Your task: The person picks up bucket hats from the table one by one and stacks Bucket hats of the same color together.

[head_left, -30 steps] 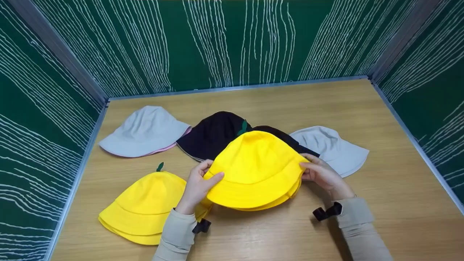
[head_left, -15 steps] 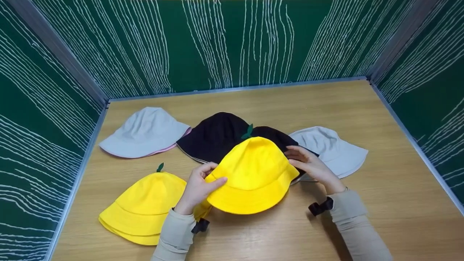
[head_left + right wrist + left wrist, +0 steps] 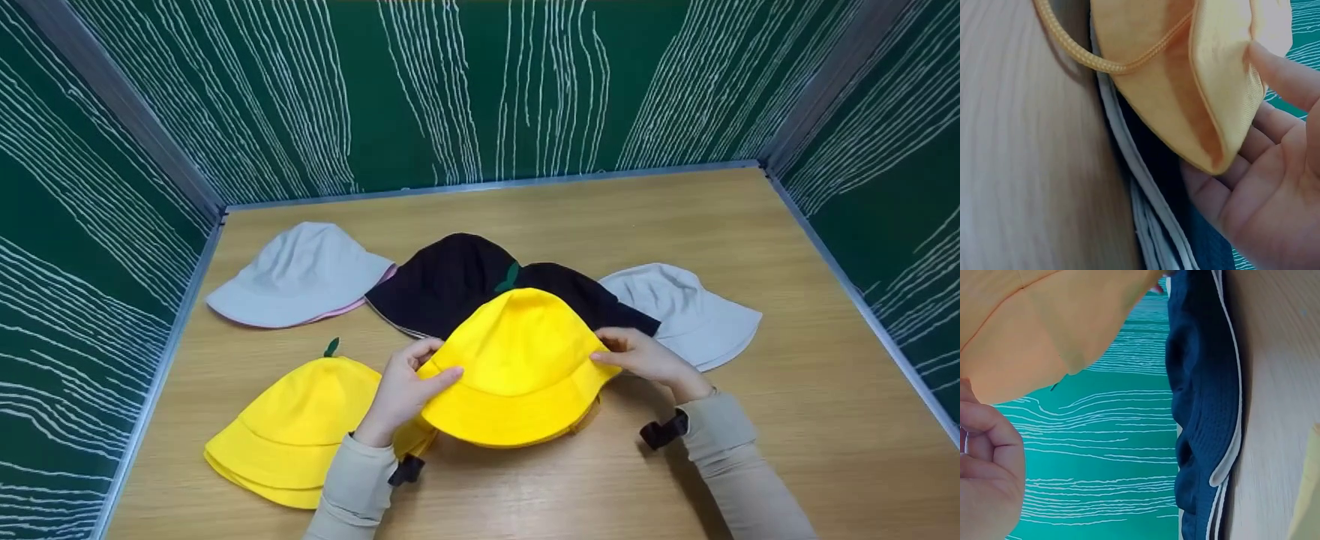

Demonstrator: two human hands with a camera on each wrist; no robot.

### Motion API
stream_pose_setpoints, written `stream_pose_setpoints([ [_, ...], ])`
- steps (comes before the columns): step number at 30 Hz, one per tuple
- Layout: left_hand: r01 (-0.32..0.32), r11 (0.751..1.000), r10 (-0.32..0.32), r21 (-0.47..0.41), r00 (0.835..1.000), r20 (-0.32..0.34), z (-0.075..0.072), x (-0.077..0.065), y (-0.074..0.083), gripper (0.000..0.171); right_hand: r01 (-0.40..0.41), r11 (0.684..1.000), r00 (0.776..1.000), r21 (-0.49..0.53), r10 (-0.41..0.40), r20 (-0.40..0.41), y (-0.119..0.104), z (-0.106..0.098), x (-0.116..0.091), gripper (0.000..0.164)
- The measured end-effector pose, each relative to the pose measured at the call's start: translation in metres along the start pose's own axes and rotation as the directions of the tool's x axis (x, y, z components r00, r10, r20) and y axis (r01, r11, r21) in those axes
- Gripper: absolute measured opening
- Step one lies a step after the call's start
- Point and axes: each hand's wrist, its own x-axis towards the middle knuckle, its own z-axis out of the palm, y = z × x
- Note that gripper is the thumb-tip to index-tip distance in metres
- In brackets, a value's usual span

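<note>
The left hand [image 3: 405, 386] is pinching, its thumb [image 3: 448, 378] in front and its fingers [image 3: 995, 430] curling behind. The right hand [image 3: 651, 361] is pinching opposite, thumb also in front; both forearms [image 3: 355, 480] are slanting inward.

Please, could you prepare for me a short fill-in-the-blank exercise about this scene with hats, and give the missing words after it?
1. The left hand and the right hand hold a hat whose colour is ____.
2. The leaf at its top is ____.
3. The hand nearer to the front-left hat is the ____ one.
4. The lines on the walls are ____.

Missing words: yellow; green; left; white.
</note>
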Motion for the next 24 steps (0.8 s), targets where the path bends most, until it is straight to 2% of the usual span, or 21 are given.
stream_pose_setpoints([
  [5,0.047,0.998,-0.047,0.033,0.999,-0.023,-0.005,-0.001,-0.004,0.042,0.023,0.999,1.000,-0.033,-0.023,-0.008,-0.003,-0.001,-0.003,0.020],
  [11,0.116,0.988,-0.112,0.099,0.993,-0.042,-0.012,-0.002,-0.007,0.039,0.010,0.999,1.000,-0.049,-0.009,0.015,-0.009,-0.002,-0.005,0.019],
  [16,0.148,0.977,-0.145,0.154,0.989,-0.036,-0.018,-0.002,-0.010,0.038,-0.012,0.998,1.000,-0.059,0.012,0.015,-0.012,0.001,-0.004,0.019],
  [24,0.166,0.933,-0.156,0.321,0.986,-0.059,-0.036,-0.009,-0.013,0.034,-0.004,0.997,0.999,-0.074,0.007,0.042,-0.021,0.010,0.000,0.020],
])
